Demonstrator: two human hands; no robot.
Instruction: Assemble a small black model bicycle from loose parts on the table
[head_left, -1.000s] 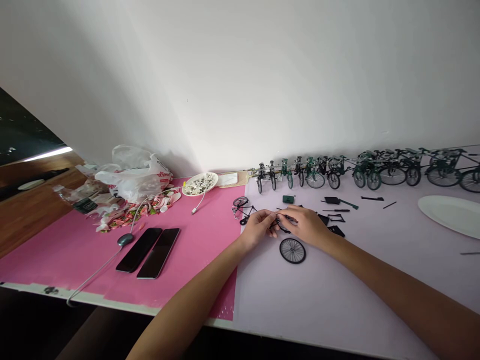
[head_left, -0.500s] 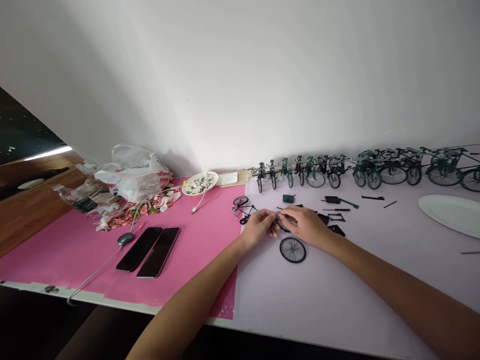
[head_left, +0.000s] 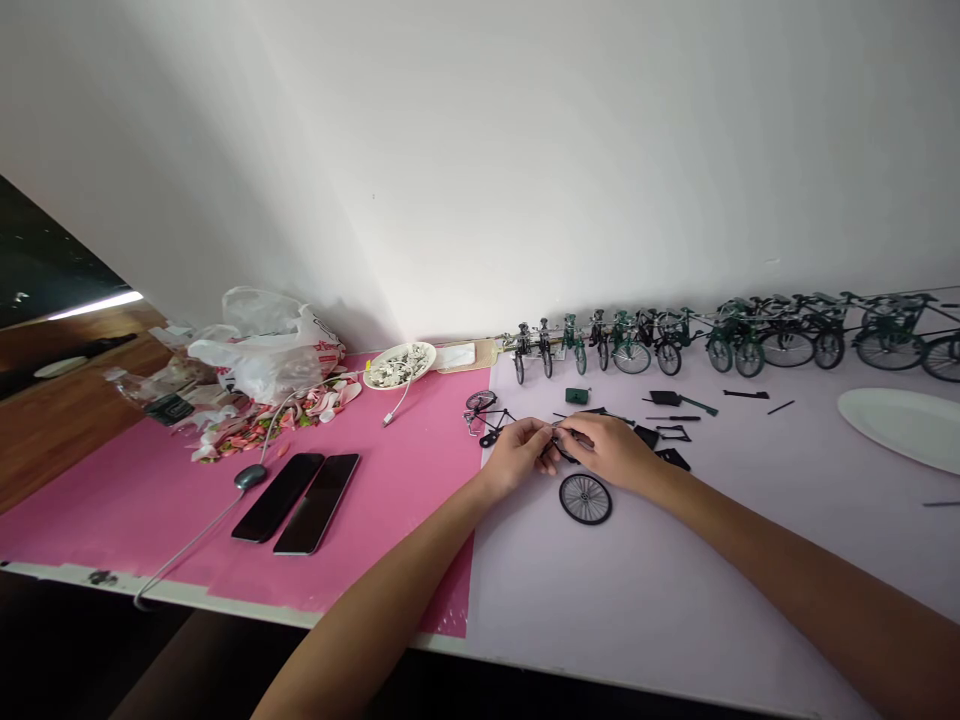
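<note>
Fitting, apparently: left hand (head_left: 519, 452) and right hand (head_left: 604, 448) pinched a dark, half-hidden part (head_left: 568, 458) just beyond the loose wheel (head_left: 586, 499); bicycle frame (head_left: 498, 425), left of that wheel; next move likely needed steady alignment.

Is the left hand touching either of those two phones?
Apart. The head view shows a wide stretch of pink tabletop between the left hand and both phones.
</note>
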